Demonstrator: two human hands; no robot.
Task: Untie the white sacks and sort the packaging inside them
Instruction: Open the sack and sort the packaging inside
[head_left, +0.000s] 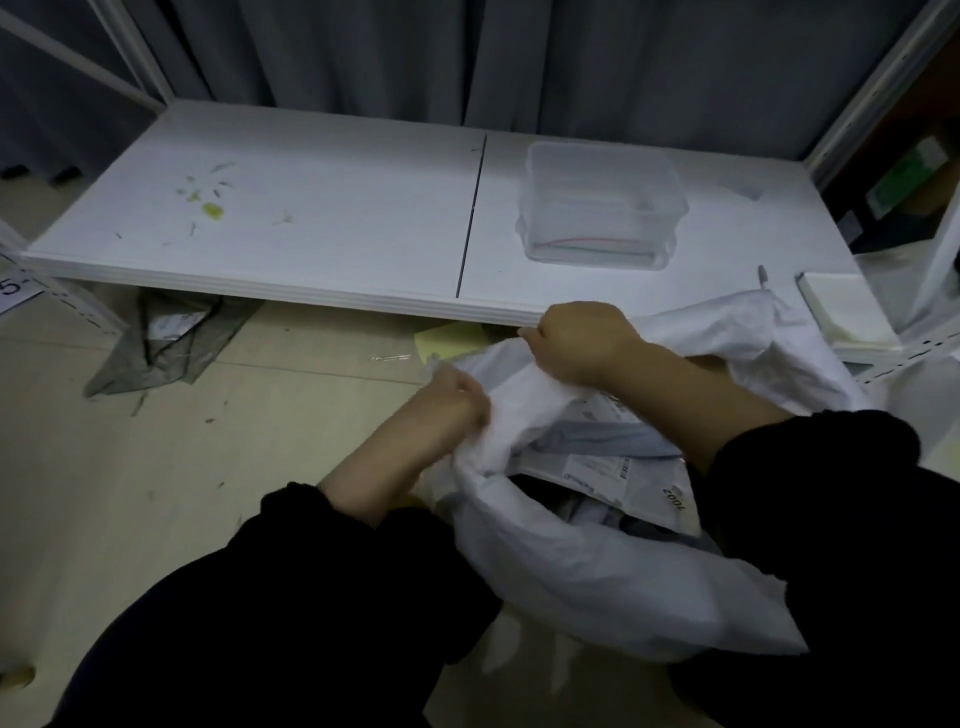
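Observation:
A white sack (597, 571) lies open in front of me, below the front edge of the low white shelf board (311, 218). My left hand (452, 410) grips the sack's near-left rim in a fist. My right hand (582, 338) grips the far rim, pulling the mouth wide. Inside the sack I see grey mailer bags with printed labels (602, 467). Both sleeves are black.
A clear plastic tub (597, 208) stands on the board at the right. A stack of white sheets (841, 312) and a marker (762, 275) lie at the right end. A grey bag (166, 338) and yellow paper (452, 338) lie on the floor under the board.

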